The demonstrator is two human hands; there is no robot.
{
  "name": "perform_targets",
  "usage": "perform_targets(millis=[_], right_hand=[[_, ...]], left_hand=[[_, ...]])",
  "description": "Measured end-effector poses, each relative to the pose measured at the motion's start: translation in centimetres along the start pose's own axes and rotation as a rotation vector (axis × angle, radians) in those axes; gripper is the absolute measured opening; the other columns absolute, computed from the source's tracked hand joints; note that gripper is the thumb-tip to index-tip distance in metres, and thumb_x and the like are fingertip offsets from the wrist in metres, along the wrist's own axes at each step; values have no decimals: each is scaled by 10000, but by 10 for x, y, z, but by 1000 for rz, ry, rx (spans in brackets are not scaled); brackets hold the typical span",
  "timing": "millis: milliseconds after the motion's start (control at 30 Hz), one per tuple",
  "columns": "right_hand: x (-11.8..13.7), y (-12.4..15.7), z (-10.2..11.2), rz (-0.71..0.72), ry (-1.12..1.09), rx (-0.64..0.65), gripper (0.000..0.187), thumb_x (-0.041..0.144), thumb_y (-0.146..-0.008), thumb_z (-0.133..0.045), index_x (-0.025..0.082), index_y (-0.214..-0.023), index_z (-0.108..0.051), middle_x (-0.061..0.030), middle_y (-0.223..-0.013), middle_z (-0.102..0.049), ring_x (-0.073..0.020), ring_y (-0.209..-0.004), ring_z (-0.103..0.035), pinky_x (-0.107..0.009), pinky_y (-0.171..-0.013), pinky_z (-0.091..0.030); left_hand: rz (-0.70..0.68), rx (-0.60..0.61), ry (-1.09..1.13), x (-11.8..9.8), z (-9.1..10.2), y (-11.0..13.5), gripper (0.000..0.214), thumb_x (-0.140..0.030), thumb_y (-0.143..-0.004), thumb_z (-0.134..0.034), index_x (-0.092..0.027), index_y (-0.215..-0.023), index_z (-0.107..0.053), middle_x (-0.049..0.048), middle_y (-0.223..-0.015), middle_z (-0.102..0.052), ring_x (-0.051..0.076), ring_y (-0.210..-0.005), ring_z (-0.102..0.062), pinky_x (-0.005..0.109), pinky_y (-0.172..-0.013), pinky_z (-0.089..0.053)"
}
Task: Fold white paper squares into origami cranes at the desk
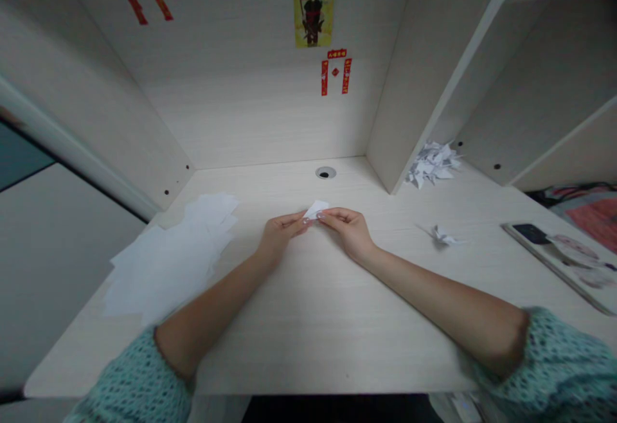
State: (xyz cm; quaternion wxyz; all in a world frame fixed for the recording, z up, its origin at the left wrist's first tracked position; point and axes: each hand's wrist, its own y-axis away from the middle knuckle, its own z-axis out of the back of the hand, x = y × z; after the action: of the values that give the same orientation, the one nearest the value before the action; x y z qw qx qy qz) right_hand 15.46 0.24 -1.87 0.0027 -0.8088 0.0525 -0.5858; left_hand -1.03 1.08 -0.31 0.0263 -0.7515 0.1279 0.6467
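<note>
Between my two hands, just above the middle of the desk, is a small piece of folded white paper (317, 207). My left hand (282, 231) pinches its left lower edge between thumb and fingers. On the other side my right hand (351, 230) grips the lower right edge with thumb and forefinger. The paper's upper part points up and away from me. Part of it is hidden behind the fingertips. Off to the right a folded paper crane (443, 236) lies alone on the desk.
Overlapping white paper sheets (168, 262) spread over the left of the desk (308, 333). Beyond the upright divider (409, 101) sits a heap of folded white paper pieces (434, 162). A tablet in a patterned case (569, 265) lies at the right. A round cable hole (326, 172) is near the back panel.
</note>
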Motion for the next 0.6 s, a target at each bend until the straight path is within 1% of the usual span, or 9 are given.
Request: perform_targets(millis=[67,100,167,233,300,367,500,600], right_hand=[[0,0,0,25,34,-4,202,357,-591,-786,205,-714,-733,-33,-740,-732,-166,-675,-652,-316,-712,-496],[0,0,0,36,53,-6,202,360,-595,-783,205,-714,-732,-32,-735,-730,-164,-666,-649,-311,-701,-491],[2,1,0,49,81,-10,203,363,-600,-779,201,-712,-730,-33,-728,-728,-161,-652,-642,-303,-684,-483],[3,1,0,49,99,-8,207,367,-602,-774,196,-708,-728,-35,-723,-727,-159,-641,-635,-297,-667,-477],[4,2,0,50,126,-1,219,377,-603,-769,189,-707,-726,-37,-714,-726,-157,-630,-628,-292,-645,-472],[3,2,0,53,152,11,235,389,-604,-764,184,-712,-725,-39,-710,-725,-155,-621,-622,-288,-628,-469],[2,1,1,49,163,27,251,407,-603,-762,184,-713,-726,-40,-703,-724,-154,-602,-622,-291,-623,-472],[1,1,1,38,141,23,241,404,-598,-767,190,-701,-726,-37,-703,-725,-159,-610,-631,-295,-634,-482]], left_hand=[[2,5,11,-1,1,-1,436,-365,-640,-761,-149,-1014,-703,76,-992,-723,201,-953,-655,356,-974,-450],[8,14,22,-2,2,-1,436,-407,-669,-733,-140,-1012,-702,93,-1011,-716,210,-960,-656,359,-966,-454],[35,30,40,-4,3,-2,461,-505,-740,-635,-127,-995,-704,124,-1067,-694,225,-962,-659,365,-943,-466],[71,19,24,-5,4,-3,496,-556,-769,-571,-122,-966,-708,140,-1076,-688,233,-927,-672,372,-912,-480],[76,1,-35,-5,4,-4,472,-539,-747,-609,-117,-930,-715,138,-1006,-711,234,-886,-682,368,-887,-490],[45,9,-92,-4,3,-3,419,-487,-711,-671,-124,-915,-721,115,-928,-731,227,-875,-683,357,-879,-493],[14,31,-126,-2,2,-1,359,-392,-646,-748,-172,-929,-729,58,-898,-739,199,-879,-676,340,-901,-482],[20,7,-132,-1,1,0,351,-380,-627,-759,-173,-910,-734,53,-866,-742,197,-855,-678,344,-890,-488]])
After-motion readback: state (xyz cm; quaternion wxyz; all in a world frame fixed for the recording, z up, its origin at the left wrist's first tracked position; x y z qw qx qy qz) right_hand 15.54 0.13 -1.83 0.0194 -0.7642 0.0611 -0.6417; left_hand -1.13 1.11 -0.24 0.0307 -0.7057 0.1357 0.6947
